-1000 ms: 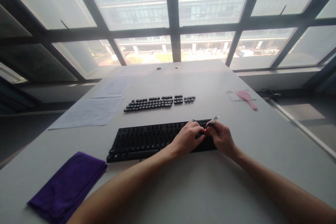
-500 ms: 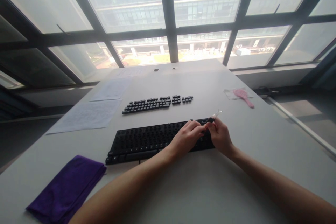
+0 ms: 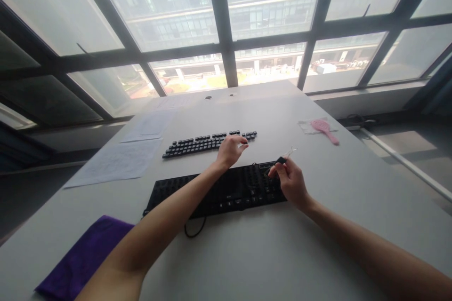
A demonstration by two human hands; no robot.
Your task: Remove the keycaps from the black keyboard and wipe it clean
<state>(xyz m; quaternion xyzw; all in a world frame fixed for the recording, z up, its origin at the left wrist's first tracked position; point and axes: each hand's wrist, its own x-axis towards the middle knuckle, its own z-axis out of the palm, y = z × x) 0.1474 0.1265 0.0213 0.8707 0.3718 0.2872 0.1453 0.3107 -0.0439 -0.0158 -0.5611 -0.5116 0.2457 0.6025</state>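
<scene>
A black keyboard (image 3: 233, 188) lies across the table, many of its keycaps off. Behind it, loose black keycaps (image 3: 197, 145) are laid out in rows. My left hand (image 3: 231, 150) is at the right part of these rows, thumb and fingers pinched round a small dark keycap. Over the keyboard's right end, my right hand (image 3: 291, 178) grips a small black piece (image 3: 281, 160) together with a thin wire tool (image 3: 291, 151) whose pale loops stick out above the fingers. Part of the keyboard is hidden under my left forearm.
A folded purple cloth (image 3: 84, 256) lies at the front left. Papers (image 3: 116, 162) cover the table's left side. A pink hairbrush (image 3: 325, 130) rests on a clear wrapper at the right. A black cable loops out at the keyboard's front edge.
My left hand has left my right hand and moved forward and left to the keycap rows. My right hand stays near the same place. More of the cable shows in front of the keyboard.
</scene>
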